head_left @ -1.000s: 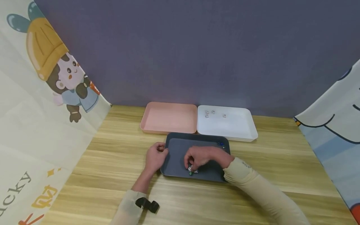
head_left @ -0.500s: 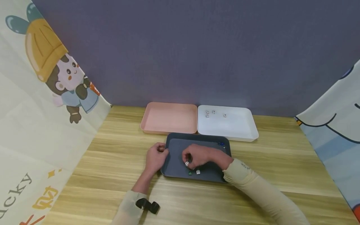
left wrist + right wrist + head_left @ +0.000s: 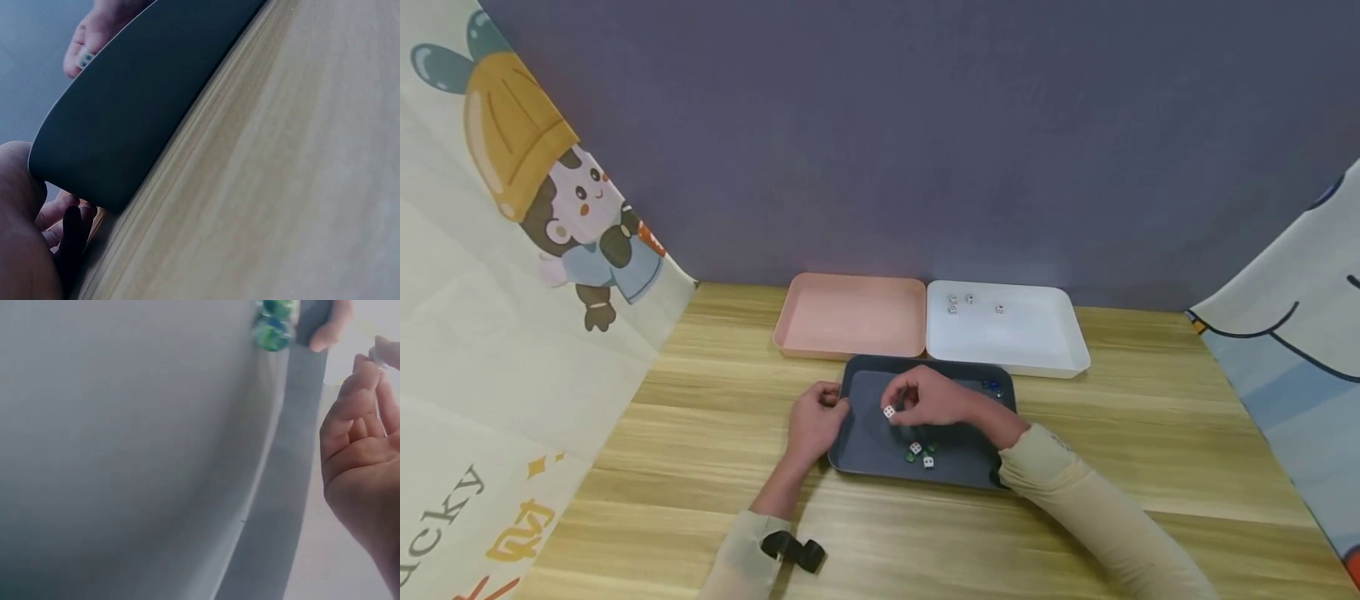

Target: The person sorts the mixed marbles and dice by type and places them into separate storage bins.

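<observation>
Above the dark grey tray (image 3: 867,446), my right hand (image 3: 931,397) pinches a white die (image 3: 889,412) between thumb and fingertips. That die (image 3: 85,60) also shows beyond the tray's wall in the left wrist view. My left hand (image 3: 815,421) holds the tray's left edge, thumb at the rim and fingers curled against the outside. On the tray, below the right hand, lie two more white dice (image 3: 928,462) and a few green glass marbles (image 3: 911,457). Green marbles (image 3: 273,334) appear large in the right wrist view. Several blue marbles (image 3: 992,386) sit in the tray's far right corner.
Behind the dark tray stand a pink tray (image 3: 850,317) and, right of it, a white tray (image 3: 1037,342) bearing several white dice (image 3: 970,298). All rest on a wooden table (image 3: 715,400). A dark panel (image 3: 925,167) rises along the back.
My right hand has lifted a white die off the tray and moved up and slightly away, uncovering the other dice and green marbles. The left hand has stayed at the tray's edge.
</observation>
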Motion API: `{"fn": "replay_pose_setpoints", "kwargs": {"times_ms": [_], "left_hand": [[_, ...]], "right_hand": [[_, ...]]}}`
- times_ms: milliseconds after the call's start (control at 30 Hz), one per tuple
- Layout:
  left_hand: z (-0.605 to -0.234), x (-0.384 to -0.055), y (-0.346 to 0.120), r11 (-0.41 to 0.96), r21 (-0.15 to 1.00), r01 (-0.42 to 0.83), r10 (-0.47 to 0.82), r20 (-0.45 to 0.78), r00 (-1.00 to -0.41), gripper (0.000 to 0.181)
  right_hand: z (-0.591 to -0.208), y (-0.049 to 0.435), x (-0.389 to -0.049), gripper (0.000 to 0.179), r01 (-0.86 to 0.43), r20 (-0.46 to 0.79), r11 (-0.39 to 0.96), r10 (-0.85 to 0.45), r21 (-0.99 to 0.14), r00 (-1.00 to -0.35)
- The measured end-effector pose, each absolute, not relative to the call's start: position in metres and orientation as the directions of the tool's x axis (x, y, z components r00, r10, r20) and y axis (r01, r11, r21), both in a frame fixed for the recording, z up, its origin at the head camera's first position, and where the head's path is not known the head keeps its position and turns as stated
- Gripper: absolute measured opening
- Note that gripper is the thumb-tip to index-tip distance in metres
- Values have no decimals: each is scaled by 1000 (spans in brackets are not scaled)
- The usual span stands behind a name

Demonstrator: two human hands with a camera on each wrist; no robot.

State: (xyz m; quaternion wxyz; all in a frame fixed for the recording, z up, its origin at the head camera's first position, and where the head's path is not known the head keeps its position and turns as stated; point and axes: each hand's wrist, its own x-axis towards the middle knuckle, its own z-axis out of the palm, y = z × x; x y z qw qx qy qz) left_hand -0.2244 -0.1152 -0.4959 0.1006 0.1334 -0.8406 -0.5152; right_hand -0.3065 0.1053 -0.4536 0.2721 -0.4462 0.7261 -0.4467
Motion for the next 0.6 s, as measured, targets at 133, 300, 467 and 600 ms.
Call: {"fn": "replay_pose_setpoints", "kwargs": {"times_ms": [133, 300, 467, 600], "left_hand": [[-498, -225, -115, 438, 891, -116, -323, 36, -946, 18], [-500, -225, -116, 437, 891, -123, -325, 29, -945, 18], [-501, -226, -115, 443, 887, -129, -330, 27, -944, 17], [-501, -226, -115, 453, 882, -131, -327, 28, -945, 17]], "right_hand": [[-447, 108, -307, 22, -375, 36, 165, -879, -912, -475], [-440, 112, -311, 20, -368, 55, 159, -860, -916, -507], [-432, 115, -323, 13, -356, 73, 167, -817, -919, -572], [-421, 122, -339, 14, -346, 107, 156, -768, -925, -632]]}}
